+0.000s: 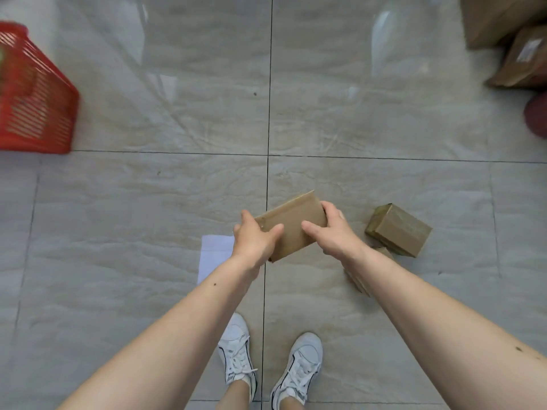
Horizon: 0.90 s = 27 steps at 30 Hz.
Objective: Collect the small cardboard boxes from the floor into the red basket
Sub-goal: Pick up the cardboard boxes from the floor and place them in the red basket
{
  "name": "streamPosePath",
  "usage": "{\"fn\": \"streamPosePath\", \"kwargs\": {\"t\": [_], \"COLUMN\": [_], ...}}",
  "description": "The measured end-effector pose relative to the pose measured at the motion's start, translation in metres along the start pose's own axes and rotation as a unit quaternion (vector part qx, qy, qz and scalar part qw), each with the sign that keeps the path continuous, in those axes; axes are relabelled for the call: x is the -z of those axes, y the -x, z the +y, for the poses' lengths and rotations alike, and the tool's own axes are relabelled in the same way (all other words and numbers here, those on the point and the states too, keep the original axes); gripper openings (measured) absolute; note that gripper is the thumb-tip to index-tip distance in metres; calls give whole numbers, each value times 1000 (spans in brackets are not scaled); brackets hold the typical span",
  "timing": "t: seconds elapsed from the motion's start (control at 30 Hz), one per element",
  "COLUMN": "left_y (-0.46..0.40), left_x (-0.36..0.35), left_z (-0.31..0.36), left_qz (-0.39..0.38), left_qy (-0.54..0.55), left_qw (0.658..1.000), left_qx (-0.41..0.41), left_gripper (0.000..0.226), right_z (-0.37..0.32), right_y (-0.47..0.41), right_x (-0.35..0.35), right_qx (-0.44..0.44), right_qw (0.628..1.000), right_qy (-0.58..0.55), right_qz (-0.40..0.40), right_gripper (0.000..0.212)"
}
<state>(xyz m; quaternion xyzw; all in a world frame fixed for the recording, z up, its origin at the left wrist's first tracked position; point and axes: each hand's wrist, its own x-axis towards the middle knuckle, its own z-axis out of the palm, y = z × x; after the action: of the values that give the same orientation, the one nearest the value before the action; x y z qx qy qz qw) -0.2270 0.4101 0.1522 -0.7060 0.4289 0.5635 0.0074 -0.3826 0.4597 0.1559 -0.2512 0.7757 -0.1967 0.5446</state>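
1. We hold one small cardboard box point(291, 224) between both hands, lifted above the grey tiled floor point(148, 202).
2. Our left hand point(254, 241) grips its near-left end, thumb across the top face and fingers curled around the far edge.
3. Our right hand point(331, 229) clasps the right end, thumb on top and fingers wrapped over the far corner.
4. A second box point(398, 230) lies tilted on the floor just right of our right hand; a third box point(359, 279) shows partly under our right forearm.
5. The red basket point(35, 108) sits well apart, at the far left edge.
6. A white sheet of paper point(214, 253) lies beside our left wrist, and our white shoes point(299, 368) stand below.
7. Larger brown cartons point(509, 39) sit in the top right corner.
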Motion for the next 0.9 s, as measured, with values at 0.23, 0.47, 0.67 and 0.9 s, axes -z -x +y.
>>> {"fn": "streamPosePath", "kwargs": {"t": [0.23,0.47,0.67,0.9], "left_y": [134,253,318,330], "left_x": [82,156,235,344], "left_z": [92,144,155,136], "left_qz": [34,93,48,62], "left_qy": [72,134,256,344], "left_qw": [995,984,960,929], "left_qx": [-55,-76,-108,-123], "left_gripper": [36,21,48,53], "right_z": [-133,-249,-341,-442], "right_y": [118,227,286,329], "right_x": [62,99,86,6], "right_qx": [74,155,205,238], "right_qw": [997,986,975,963], "right_qy": [12,62,83,118], "right_qz": [15,12,-20,-50], "right_gripper": [45,45,43,44]}}
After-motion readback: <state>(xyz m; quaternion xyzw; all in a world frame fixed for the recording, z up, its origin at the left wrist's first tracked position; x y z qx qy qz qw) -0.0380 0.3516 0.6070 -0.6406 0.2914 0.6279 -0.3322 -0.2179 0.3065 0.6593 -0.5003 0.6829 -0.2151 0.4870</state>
